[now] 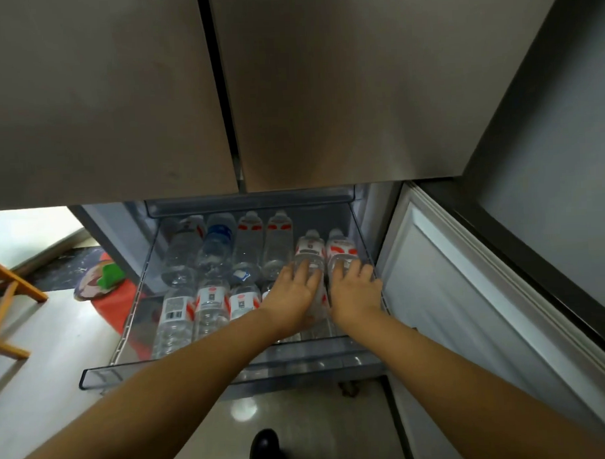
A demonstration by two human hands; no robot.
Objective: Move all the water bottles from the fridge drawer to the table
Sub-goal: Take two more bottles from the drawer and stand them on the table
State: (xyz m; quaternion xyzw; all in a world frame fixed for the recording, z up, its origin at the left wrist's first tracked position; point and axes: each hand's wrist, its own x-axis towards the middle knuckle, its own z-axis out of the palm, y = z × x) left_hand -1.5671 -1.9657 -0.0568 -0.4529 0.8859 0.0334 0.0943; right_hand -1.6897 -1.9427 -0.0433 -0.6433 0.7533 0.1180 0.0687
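A wooden stool (8,294) stands far left on the floor. The clear drawer (103,373) is pulled out, with bottles (211,301) lying in rows (mostly red-labelled, one blue (219,239)). The left hand (291,295) lies on one right-side bottle (308,249), fingers curled over it. Just beside it, the right hand (354,289) grips the rightmost bottle (341,247), fingers clamped round it.

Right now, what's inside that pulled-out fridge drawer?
Clear water bottles lying flat in the drawer, one blue-labelled. The left hand and right hand cover parts of the right-side ones.
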